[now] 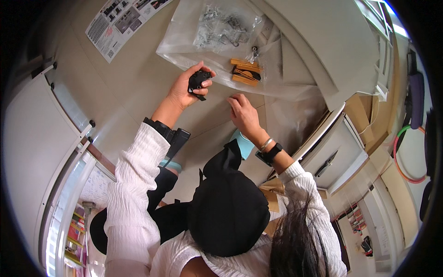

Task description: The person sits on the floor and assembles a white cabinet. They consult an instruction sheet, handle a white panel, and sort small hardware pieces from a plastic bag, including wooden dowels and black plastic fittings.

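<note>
My left hand (185, 86) is raised over the floor, its fingers wrapped around a small black plastic part (198, 82). The part's exact kind cannot be made out. To the right and a little lower, my right hand (245, 112) has its fingers curled with thumb and fingertips together. Nothing shows between them, though a small item could be hidden there. Beyond the hands, several orange slotted pieces (245, 80) with black parts among them lie on a clear plastic sheet (180, 46). A clear bag of small metal hardware (225, 29) rests above them, near a small black fitting (255, 51).
A printed instruction sheet (121, 27) lies on the floor at upper left. Large pale panels (325, 38) fill the upper right. A knife (327, 164) rests on a white surface at right. A white board (38, 152) on a wheeled frame stands at left.
</note>
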A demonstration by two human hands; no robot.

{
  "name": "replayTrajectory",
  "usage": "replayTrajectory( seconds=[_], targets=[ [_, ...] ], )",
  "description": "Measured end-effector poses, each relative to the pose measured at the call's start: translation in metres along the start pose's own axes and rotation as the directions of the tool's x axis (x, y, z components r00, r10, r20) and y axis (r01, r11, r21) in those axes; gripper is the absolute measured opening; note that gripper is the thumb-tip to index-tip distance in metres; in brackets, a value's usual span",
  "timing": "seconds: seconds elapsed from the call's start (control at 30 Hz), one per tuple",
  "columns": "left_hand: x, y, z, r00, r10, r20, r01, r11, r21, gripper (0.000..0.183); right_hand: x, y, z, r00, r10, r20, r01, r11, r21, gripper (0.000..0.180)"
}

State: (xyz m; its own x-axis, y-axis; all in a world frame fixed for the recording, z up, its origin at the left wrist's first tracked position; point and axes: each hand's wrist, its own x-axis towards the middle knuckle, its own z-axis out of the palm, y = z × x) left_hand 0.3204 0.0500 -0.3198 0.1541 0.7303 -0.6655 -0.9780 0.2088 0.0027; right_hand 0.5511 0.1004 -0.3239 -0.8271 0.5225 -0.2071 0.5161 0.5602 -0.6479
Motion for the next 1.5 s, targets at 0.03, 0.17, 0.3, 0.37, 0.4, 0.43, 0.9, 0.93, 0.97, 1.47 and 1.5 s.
replayTrajectory(
  seconds=[0.03, 0.17, 0.3, 0.37, 0.4, 0.43, 0.9, 0.93, 0.97, 1.47, 1.5],
  targets=[
    [0.0, -0.001, 0.002, 1.0, 0.004, 0.008, -0.004, 1.0, -0.01, 0.024, 0.002, 0.0, 0.002, 1.0, 0.013, 0.009, -0.012, 1.0, -0.027, 0.025],
    [0.003, -0.002, 0.015, 0.999, 0.046, 0.011, -0.044, 0.992, -0.122, 0.025, 0.009, 0.005, -0.001, 0.999, -0.002, 0.032, 0.005, 0.997, -0.083, 0.026],
    [0.005, -0.01, 0.019, 0.994, 0.092, -0.062, -0.102, 0.978, -0.181, 0.025, 0.009, 0.01, -0.009, 0.994, -0.075, -0.075, 0.06, 0.981, -0.186, 0.027],
    [0.006, -0.018, 0.016, 0.997, 0.054, -0.049, -0.065, 0.965, -0.253, 0.025, 0.007, 0.01, -0.011, 0.997, -0.051, -0.061, 0.04, 0.984, -0.174, 0.027],
    [0.006, -0.021, 0.014, 0.997, 0.028, -0.069, -0.046, 0.959, -0.279, 0.025, 0.006, 0.011, -0.012, 0.998, -0.039, -0.042, 0.031, 0.985, -0.169, 0.027],
    [0.007, -0.024, 0.011, 0.998, 0.044, -0.037, -0.052, 0.963, -0.266, 0.025, 0.005, 0.011, -0.012, 0.998, -0.036, -0.05, 0.028, 0.988, -0.153, 0.027],
    [0.007, -0.024, -0.011, 0.995, -0.095, 0.012, 0.096, 0.995, -0.034, 0.024, 0.086, 0.029, -0.088, 0.901, 0.059, -0.429, -0.045, 0.998, 0.044, 0.011],
    [0.008, -0.025, -0.01, 0.994, -0.098, 0.052, 0.101, 0.994, -0.052, 0.024, 0.105, 0.034, -0.093, 0.923, -0.042, -0.383, -0.015, 0.989, -0.145, 0.012],
    [0.008, -0.027, -0.008, 0.993, -0.103, 0.058, 0.107, 0.992, -0.066, 0.024, 0.12, 0.037, -0.094, 0.936, -0.128, -0.327, 0.023, 0.951, -0.307, 0.013],
    [0.0, -0.043, -0.001, 0.993, -0.073, -0.097, 0.075, 0.997, 0.017, 0.026, 0.131, 0.043, -0.074, 0.991, -0.007, -0.135, -0.05, 0.908, -0.416, 0.023],
    [0.0, -0.044, 0.0, 0.992, -0.076, -0.102, 0.079, 0.997, 0.022, 0.025, 0.131, 0.042, -0.075, 0.98, 0.041, -0.196, -0.101, 0.947, -0.306, 0.023]
  ],
)
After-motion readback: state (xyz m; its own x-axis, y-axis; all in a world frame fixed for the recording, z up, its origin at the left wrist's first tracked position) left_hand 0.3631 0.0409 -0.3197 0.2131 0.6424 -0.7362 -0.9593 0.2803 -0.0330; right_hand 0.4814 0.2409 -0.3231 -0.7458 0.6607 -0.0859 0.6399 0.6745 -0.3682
